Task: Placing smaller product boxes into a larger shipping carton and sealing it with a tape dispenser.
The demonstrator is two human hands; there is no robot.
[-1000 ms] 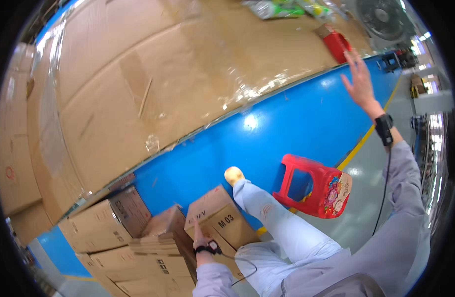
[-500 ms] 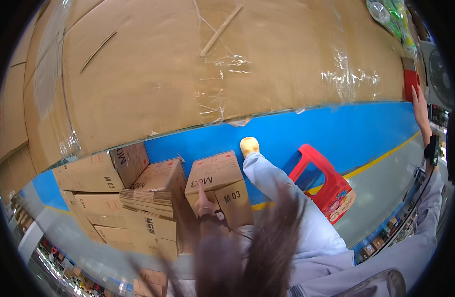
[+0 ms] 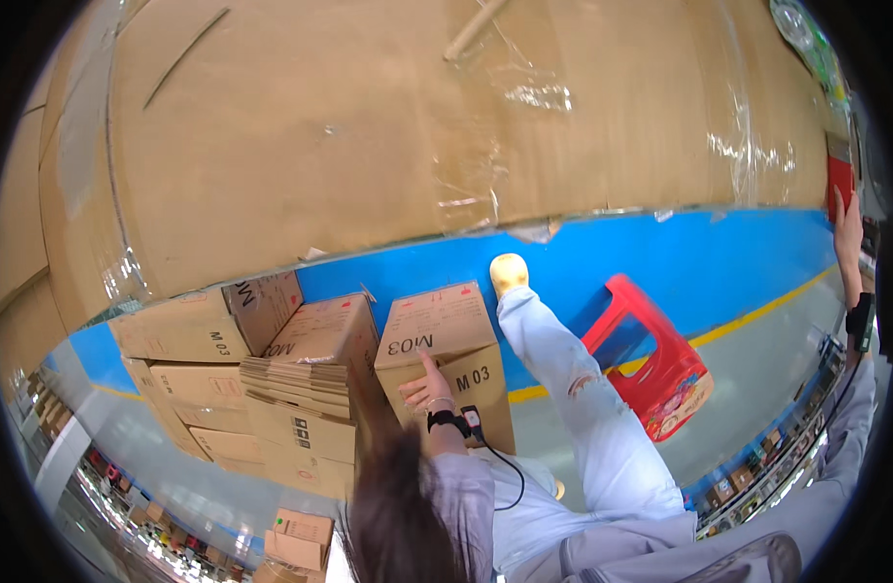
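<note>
My left hand (image 3: 430, 385) is over the front of a brown carton (image 3: 445, 325), index finger stretched out and the other fingers loosely bent, holding nothing. I cannot tell whether it touches the cardboard. At the far right, my right hand (image 3: 849, 233) lies with fingers extended against a red block-like thing (image 3: 840, 183) at the corner of the large cardboard-covered surface (image 3: 301, 146). Part of that hand is cut by the dark rim. A dark band with a small device and cable sits on my left wrist. Dark hair covers part of the lower middle.
More cartons (image 3: 199, 330) are stacked on the left, with folded flat cardboard (image 3: 296, 381) beside them. A red plastic stool (image 3: 651, 374) lies tipped on the blue floor strip (image 3: 602, 257). My leg and yellowish shoe (image 3: 509, 272) are between carton and stool. Cardboard strips (image 3: 476, 29) lie on the surface.
The view has shifted, and the surroundings sit slightly further right. My left hand has turned, and more of its forearm shows as the hair swings left. My right hand stays at the red thing.
</note>
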